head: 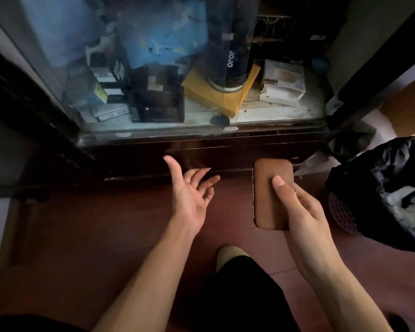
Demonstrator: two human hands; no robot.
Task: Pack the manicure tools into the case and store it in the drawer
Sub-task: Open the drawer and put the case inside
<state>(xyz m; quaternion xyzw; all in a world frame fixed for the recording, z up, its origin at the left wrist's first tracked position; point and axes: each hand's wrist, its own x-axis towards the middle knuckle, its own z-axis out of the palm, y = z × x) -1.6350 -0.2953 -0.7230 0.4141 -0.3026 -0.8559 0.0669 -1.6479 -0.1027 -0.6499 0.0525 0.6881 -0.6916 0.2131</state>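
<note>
A: Head view: where is the case?

B: A closed brown case sits in the right hand, thumb pressed on top, above red floor. The left hand is spread wide, empty, palm up, near a dark drawer front under a glass cabinet.

A: What could go wrong?

B: Any drawer handle is lost in shadow, perhaps; a fumbled pull could loosen the one-handed grip and drop the case

Your right hand grips a matt brown case that looks like leather. Beyond it, the dark drawer front looks like glossy wood, under dusty glass.
</note>
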